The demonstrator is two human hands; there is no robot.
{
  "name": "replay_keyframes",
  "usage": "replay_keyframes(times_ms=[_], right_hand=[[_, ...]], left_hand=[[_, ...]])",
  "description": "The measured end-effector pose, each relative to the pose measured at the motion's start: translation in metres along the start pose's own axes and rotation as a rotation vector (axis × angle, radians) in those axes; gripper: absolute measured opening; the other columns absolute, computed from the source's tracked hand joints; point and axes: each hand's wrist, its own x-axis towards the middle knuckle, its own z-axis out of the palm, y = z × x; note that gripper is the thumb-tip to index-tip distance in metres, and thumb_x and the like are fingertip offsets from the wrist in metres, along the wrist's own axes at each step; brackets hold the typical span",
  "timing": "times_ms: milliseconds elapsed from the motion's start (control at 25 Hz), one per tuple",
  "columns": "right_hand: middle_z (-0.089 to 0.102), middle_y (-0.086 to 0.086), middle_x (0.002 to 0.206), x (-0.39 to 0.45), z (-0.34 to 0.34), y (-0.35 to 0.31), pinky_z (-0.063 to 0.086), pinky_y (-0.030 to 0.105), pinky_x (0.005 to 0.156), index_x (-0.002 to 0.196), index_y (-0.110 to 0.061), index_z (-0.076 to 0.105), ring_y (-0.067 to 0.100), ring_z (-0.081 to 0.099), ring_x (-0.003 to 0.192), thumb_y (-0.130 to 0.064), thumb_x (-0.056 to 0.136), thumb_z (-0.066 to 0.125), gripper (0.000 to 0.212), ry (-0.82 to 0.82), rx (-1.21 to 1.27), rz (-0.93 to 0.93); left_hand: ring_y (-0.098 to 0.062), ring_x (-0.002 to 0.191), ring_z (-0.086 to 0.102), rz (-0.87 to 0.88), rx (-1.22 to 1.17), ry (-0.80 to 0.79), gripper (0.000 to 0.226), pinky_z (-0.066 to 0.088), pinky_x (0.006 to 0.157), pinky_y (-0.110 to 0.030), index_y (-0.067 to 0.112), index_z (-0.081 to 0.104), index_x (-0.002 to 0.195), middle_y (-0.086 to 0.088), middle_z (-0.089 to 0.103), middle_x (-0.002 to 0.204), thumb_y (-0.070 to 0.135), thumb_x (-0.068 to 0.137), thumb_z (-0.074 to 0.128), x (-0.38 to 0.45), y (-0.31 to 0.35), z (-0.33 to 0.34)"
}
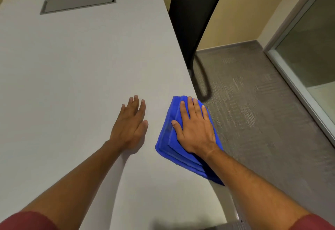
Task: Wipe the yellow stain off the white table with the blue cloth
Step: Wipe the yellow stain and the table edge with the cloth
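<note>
A folded blue cloth (169, 139) lies at the right edge of the white table (72, 66), partly hanging over it. My right hand (194, 129) presses flat on top of the cloth, fingers spread. My left hand (130, 124) rests palm down on the bare tabletop just left of the cloth, holding nothing. No yellow stain shows anywhere on the visible table surface; whatever is under the cloth is hidden.
A grey rectangular cable hatch (78, 2) is set into the far part of the table. A black chair (192, 21) stands against the table's right edge. Grey carpet (253, 111) and a glass partition (308, 48) lie to the right.
</note>
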Motion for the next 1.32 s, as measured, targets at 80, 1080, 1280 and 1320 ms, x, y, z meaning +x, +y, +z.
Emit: replay_keyframes(times_ms=[80, 1080, 1280, 1320], right_hand=[[0.001, 0.017, 0.166, 0.018, -0.001, -0.002, 0.016, 0.049, 0.123, 0.157, -0.009, 0.009, 0.03, -0.001, 0.153, -0.054, 0.1, 0.019, 0.073, 0.022, 0.064, 0.099], [0.054, 0.017, 0.129, 0.029, -0.006, 0.008, 0.048, 0.036, 0.061, 0.153, -0.002, 0.021, 0.027, 0.065, 0.091, -0.038, 0.104, 0.035, 0.062, 0.05, 0.276, 0.325], [0.036, 0.023, 0.151, 0.071, -0.01, 0.009, 0.05, 0.043, 0.086, 0.155, -0.002, 0.009, 0.035, 0.05, 0.129, -0.037, 0.105, 0.03, 0.064, -0.003, 0.381, 0.333], [0.031, 0.024, 0.155, 0.065, -0.01, 0.008, 0.048, 0.044, 0.096, 0.155, -0.001, 0.008, 0.036, 0.042, 0.137, -0.039, 0.104, 0.031, 0.067, -0.015, 0.379, 0.339]], left_hand=[[-0.024, 0.152, -0.01, 0.068, -0.001, -0.018, 0.07, -0.008, 0.121, -0.039, 0.013, 0.006, 0.156, -0.011, -0.006, 0.164, 0.039, 0.092, 0.02, 0.036, 0.007, -0.001], [-0.022, 0.151, -0.015, 0.136, 0.207, -0.125, 0.068, -0.006, 0.121, -0.041, 0.015, -0.004, 0.156, -0.01, -0.013, 0.164, 0.039, 0.095, 0.014, 0.113, 0.043, 0.003], [-0.021, 0.151, -0.016, 0.149, 0.177, -0.112, 0.072, -0.007, 0.121, -0.041, 0.016, -0.004, 0.156, -0.009, -0.012, 0.164, 0.047, 0.091, 0.007, 0.114, 0.04, 0.005], [-0.021, 0.151, -0.014, 0.144, 0.176, -0.105, 0.072, -0.007, 0.121, -0.041, 0.016, -0.002, 0.156, -0.009, -0.011, 0.164, 0.047, 0.091, 0.007, 0.114, 0.04, 0.006]])
